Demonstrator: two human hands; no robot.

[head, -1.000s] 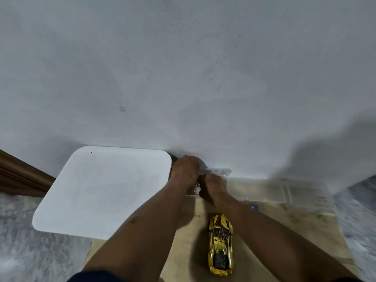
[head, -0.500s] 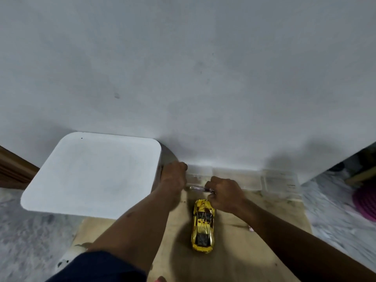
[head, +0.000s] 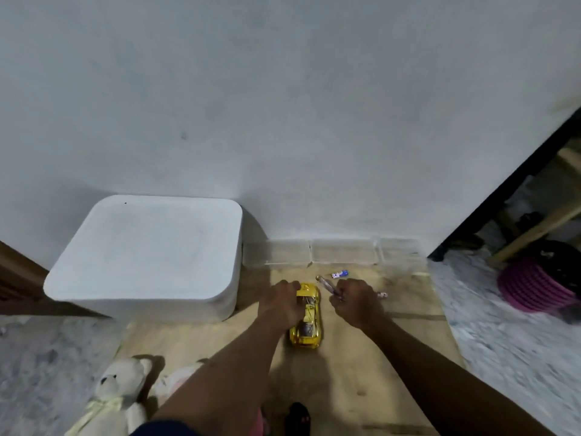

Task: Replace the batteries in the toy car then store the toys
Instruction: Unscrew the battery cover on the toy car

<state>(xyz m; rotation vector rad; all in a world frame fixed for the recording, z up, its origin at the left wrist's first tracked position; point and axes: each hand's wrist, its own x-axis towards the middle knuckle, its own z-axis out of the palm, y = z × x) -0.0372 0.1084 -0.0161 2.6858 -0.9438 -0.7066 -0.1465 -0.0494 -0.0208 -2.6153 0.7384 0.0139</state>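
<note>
Left hand gripping shiny yellow toy car, covering its left flank | right hand closed round slim metal-tipped tool, handle hidden in fist

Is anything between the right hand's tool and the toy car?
Nothing visible. The right hand holds a screwdriver just right of the yellow toy car, with bare board between. The left hand rests on the car's left side.

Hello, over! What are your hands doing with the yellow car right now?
Left hand gripping the yellow car, upright on the board. Right hand shut on a screwdriver beside it. Batteries loose nearby, nothing blocking.
</note>
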